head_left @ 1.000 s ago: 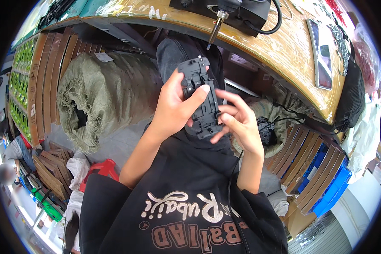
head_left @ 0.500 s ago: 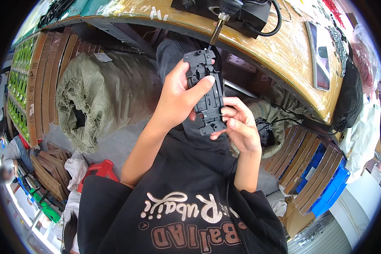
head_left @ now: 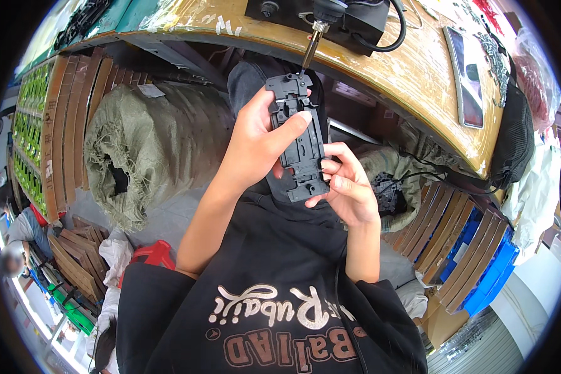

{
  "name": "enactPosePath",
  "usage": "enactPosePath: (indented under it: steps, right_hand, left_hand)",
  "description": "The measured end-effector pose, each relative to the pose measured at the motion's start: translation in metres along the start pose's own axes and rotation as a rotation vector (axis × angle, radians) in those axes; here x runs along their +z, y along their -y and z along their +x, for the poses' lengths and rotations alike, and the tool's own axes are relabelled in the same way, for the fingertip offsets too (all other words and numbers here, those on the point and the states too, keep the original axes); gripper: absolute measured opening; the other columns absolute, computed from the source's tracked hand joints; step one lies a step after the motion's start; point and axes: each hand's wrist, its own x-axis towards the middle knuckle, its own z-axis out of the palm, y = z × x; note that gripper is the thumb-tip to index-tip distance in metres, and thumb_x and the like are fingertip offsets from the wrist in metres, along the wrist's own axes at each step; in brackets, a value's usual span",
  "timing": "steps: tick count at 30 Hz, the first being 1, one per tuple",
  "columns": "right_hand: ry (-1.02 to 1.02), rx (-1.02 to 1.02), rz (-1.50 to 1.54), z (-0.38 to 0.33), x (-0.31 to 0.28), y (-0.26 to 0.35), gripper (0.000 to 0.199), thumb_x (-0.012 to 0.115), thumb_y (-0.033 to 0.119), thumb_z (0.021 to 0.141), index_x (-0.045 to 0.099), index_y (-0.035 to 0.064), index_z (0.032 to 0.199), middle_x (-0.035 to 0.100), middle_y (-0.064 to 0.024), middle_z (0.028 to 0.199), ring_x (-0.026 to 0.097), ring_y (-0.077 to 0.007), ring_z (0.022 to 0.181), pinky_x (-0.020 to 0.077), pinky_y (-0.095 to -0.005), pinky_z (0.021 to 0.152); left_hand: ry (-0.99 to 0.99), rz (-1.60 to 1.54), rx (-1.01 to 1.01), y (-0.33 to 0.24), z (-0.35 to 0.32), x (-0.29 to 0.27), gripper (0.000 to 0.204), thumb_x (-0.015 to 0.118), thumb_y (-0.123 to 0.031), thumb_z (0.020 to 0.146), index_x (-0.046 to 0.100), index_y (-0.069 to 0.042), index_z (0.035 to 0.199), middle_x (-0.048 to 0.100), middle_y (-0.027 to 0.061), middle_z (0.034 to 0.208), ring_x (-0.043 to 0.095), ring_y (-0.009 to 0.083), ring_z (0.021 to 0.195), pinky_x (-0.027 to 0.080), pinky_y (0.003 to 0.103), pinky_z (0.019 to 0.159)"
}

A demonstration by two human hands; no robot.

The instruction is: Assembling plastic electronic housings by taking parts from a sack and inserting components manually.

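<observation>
One black plastic chassis (head_left: 299, 140); one screwdriver tip (head_left: 311, 45); one phone (head_left: 466, 78); two sacks (head_left: 149, 146).

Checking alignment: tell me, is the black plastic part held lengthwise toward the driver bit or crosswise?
Lengthwise: black plastic part points its top end at the driver bit.

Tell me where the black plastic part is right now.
In the head view, the black plastic part sits upper centre, held between the left hand and right hand, its top end just under the screwdriver tip at the bench edge.

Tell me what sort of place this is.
Likely a small assembly workshop: a fixed screwdriver bit hangs over a worn wooden bench, stacked blue crates and a full green sack stand around, and both hands hold a black plastic part.
</observation>
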Motion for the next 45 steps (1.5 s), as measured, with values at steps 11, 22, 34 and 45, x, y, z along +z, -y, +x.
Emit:
enactPosePath:
  steps: [11,22,34,45]
  right_hand:
    - [0.097,-0.038,0.222,0.003,0.004,-0.016,0.041,0.056,0.008,0.077,0.036,0.0055,0.114,0.052,-0.0163,0.104,0.055,-0.0246,0.092,0.0539,-0.0366,0.062]
    - [0.043,-0.041,0.226,0.009,0.013,-0.017,0.04,0.056,0.013,0.079,0.036,0.0038,0.113,0.051,-0.0164,0.103,0.055,-0.0222,0.09,0.0539,-0.0339,0.063]
    - [0.051,-0.074,0.202,0.008,0.017,-0.013,0.039,0.055,0.01,0.079,0.036,0.0051,0.112,0.052,-0.0148,0.101,0.055,-0.0216,0.09,0.0543,-0.0354,0.062]
    - [0.035,-0.083,0.132,0.008,0.02,-0.006,0.039,0.055,0.005,0.078,0.036,0.0063,0.111,0.053,-0.0096,0.097,0.055,-0.0179,0.088,0.0541,-0.039,0.063]
  left_hand:
    - [0.004,-0.01,0.113,0.006,0.003,-0.002,0.023,0.056,-0.011,0.079,0.048,-0.002,0.098,0.053,0.0015,0.08,0.051,0.0045,0.067,0.043,0.019,0.055]
    - [-0.019,-0.128,0.028,0.009,0.007,-0.007,0.022,0.056,-0.009,0.077,0.049,-0.003,0.097,0.052,0.0009,0.086,0.048,0.0056,0.076,0.041,0.021,0.069]
    - [0.005,-0.12,0.025,-0.001,0.008,-0.004,0.025,0.056,-0.01,0.078,0.048,-0.003,0.101,0.052,0.0014,0.088,0.049,0.0059,0.077,0.041,0.021,0.069]
    - [-0.01,-0.065,0.064,0.001,0.008,-0.002,0.031,0.051,-0.012,0.079,0.048,0.0,0.107,0.054,0.0029,0.087,0.051,0.0059,0.073,0.043,0.02,0.065]
